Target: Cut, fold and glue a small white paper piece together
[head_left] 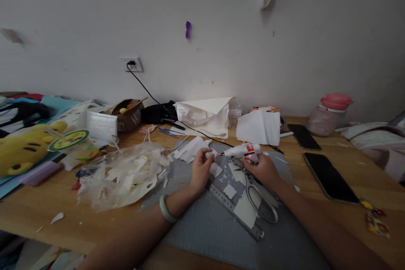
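Note:
My right hand (263, 170) is closed around a white hot glue gun (242, 151) with a red light, its nozzle pointing left. Between the fingertips of my left hand (202, 166) is a small white paper piece (211, 153), close to the nozzle; whether they touch I cannot tell. Below the hands a metal ruler (234, 211) lies slantwise on the grey cutting mat (196, 236). Scissors (257, 198) rest beside it, their blades partly hidden near my right hand. Several paper scraps (230, 191) are scattered around.
A clear plastic bag (126, 173) of paper scraps lies on the left, near a lidded cup (76, 145) and a yellow plush toy (28, 149). Two phones (330, 177) and a pink-lidded jar (327, 116) are on the right. A black cord (144, 86) runs from the wall socket.

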The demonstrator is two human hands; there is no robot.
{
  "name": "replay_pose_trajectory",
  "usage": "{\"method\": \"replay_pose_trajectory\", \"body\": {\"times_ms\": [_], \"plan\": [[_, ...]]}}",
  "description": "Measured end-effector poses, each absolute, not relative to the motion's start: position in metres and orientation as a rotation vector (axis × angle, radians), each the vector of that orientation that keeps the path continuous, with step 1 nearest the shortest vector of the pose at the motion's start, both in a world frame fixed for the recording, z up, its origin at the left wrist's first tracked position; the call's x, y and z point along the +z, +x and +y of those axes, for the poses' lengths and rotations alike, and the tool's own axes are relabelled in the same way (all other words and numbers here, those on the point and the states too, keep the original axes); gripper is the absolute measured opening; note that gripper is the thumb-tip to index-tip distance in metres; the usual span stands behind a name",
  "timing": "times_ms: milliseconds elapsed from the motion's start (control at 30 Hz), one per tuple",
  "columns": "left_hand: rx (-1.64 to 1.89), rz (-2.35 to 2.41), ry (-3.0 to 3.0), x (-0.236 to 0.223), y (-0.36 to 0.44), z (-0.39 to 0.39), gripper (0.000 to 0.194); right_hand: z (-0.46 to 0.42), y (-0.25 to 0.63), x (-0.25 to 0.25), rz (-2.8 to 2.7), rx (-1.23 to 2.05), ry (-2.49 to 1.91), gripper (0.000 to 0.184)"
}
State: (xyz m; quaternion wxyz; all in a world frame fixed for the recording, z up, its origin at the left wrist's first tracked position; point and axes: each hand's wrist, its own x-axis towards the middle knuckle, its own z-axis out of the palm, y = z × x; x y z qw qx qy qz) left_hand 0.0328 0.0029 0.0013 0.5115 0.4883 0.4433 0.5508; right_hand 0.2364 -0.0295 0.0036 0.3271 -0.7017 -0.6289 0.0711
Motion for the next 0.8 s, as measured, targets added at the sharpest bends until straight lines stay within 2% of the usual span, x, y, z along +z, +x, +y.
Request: {"method": "replay_pose_trajectory", "body": {"times_ms": [800], "plan": [[1.326,1.061,1.161,0.0011,0.0331,0.0030,0.020,-0.0290,0.2363,0.0041,-1.639,0.194,-1.834,0.033]]}}
